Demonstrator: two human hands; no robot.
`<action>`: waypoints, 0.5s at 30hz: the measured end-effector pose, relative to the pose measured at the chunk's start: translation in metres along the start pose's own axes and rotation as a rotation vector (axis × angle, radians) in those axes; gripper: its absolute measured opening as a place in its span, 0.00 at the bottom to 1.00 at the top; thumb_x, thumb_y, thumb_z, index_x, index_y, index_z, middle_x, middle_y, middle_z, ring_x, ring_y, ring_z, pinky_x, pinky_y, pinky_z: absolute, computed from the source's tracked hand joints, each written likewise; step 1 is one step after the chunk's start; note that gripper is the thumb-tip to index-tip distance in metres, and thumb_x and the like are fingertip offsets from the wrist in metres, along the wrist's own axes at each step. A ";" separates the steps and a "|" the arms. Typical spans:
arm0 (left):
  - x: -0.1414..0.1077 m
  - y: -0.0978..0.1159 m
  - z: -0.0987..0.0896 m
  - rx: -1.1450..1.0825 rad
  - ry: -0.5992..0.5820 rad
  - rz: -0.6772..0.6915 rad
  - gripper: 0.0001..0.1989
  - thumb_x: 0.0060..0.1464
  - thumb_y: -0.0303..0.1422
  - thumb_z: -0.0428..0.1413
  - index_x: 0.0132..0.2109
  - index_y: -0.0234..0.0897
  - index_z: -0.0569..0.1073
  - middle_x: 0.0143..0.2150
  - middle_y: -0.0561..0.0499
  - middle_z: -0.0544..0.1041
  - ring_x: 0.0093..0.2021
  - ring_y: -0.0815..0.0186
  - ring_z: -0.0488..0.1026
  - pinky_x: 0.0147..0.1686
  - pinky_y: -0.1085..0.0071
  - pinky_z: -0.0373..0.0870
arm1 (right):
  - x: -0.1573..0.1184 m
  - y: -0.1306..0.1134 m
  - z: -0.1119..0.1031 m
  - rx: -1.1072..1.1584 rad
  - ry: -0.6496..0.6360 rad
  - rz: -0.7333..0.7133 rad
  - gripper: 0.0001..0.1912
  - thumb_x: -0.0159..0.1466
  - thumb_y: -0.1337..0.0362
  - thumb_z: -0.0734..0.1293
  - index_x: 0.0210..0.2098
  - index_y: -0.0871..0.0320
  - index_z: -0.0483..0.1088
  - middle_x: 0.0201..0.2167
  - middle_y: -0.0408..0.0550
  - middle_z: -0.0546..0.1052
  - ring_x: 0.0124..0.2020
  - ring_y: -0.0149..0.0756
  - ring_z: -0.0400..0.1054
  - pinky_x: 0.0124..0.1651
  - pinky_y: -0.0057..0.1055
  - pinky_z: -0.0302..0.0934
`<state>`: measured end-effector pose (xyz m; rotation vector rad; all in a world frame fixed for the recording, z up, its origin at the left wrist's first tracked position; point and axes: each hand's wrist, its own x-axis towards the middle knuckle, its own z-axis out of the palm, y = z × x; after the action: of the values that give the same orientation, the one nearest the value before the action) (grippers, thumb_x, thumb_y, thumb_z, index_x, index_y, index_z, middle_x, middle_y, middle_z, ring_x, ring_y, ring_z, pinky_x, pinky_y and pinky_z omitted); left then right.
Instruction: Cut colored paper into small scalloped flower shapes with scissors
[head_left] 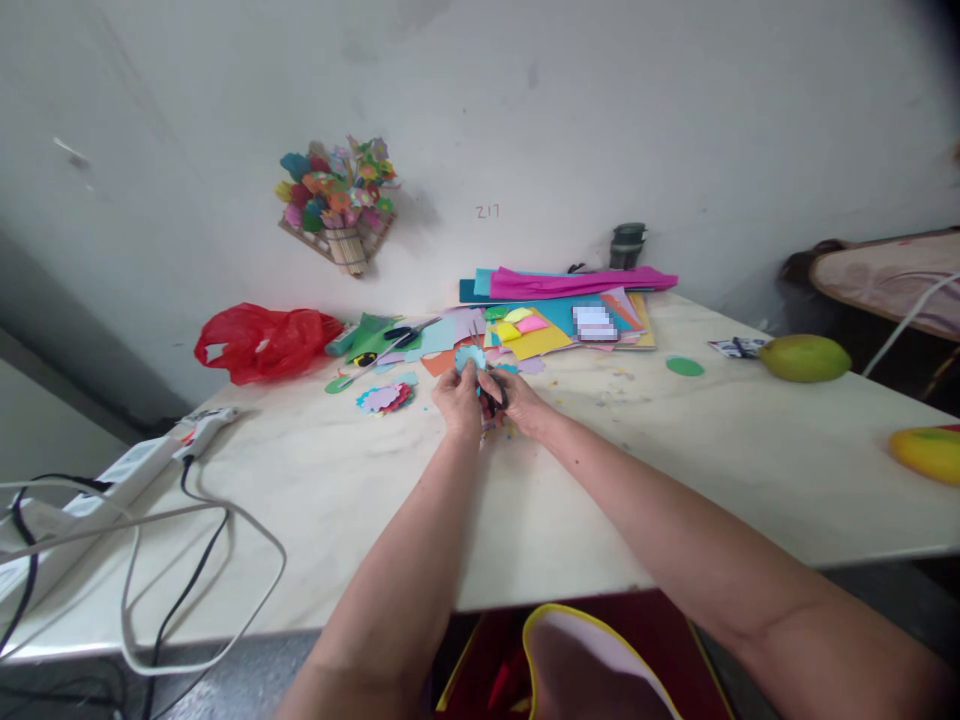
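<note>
My left hand point(457, 398) pinches a small light blue paper piece with a scalloped edge point(470, 356) above the middle of the white table. My right hand point(516, 398), close beside it, is closed on black-handled scissors point(493, 396), whose blades point away by the blue paper. Paper scraps lie on the table under and around both hands. Left of my hands is a pile of scalloped paper shapes point(386, 398) in lilac, blue and red. Behind them, sheets of coloured paper point(544, 340) are spread out.
A red plastic bag point(266, 342), a second pair of scissors point(405, 336) and a phone point(595, 323) lie towards the back. Green fruit point(805, 358) and yellow fruit point(926, 455) sit right. Cables and a power strip point(127, 478) occupy the left edge.
</note>
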<state>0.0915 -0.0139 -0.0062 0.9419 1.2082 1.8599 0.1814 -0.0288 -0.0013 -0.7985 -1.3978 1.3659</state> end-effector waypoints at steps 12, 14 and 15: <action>0.005 0.000 -0.005 0.065 -0.026 0.054 0.15 0.44 0.40 0.58 0.21 0.36 0.65 0.17 0.56 0.64 0.20 0.71 0.64 0.20 0.75 0.57 | 0.000 0.001 -0.001 -0.022 0.011 0.007 0.21 0.54 0.47 0.69 0.32 0.59 0.64 0.16 0.37 0.66 0.15 0.27 0.62 0.11 0.21 0.49; 0.006 0.000 -0.005 0.070 -0.025 0.050 0.15 0.44 0.40 0.58 0.20 0.36 0.65 0.16 0.56 0.64 0.21 0.70 0.64 0.20 0.75 0.57 | 0.000 0.001 -0.001 -0.019 0.014 0.011 0.20 0.54 0.48 0.69 0.31 0.58 0.64 0.16 0.37 0.66 0.14 0.26 0.62 0.10 0.21 0.49; 0.007 0.000 -0.006 0.070 -0.023 0.048 0.15 0.44 0.40 0.59 0.20 0.36 0.65 0.16 0.56 0.63 0.21 0.70 0.64 0.20 0.75 0.57 | 0.000 0.001 -0.002 -0.018 0.018 0.013 0.20 0.54 0.48 0.69 0.31 0.58 0.64 0.16 0.37 0.66 0.14 0.26 0.61 0.10 0.21 0.48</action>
<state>0.0837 -0.0105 -0.0068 1.0361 1.2537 1.8493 0.1825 -0.0276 -0.0028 -0.8313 -1.3946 1.3549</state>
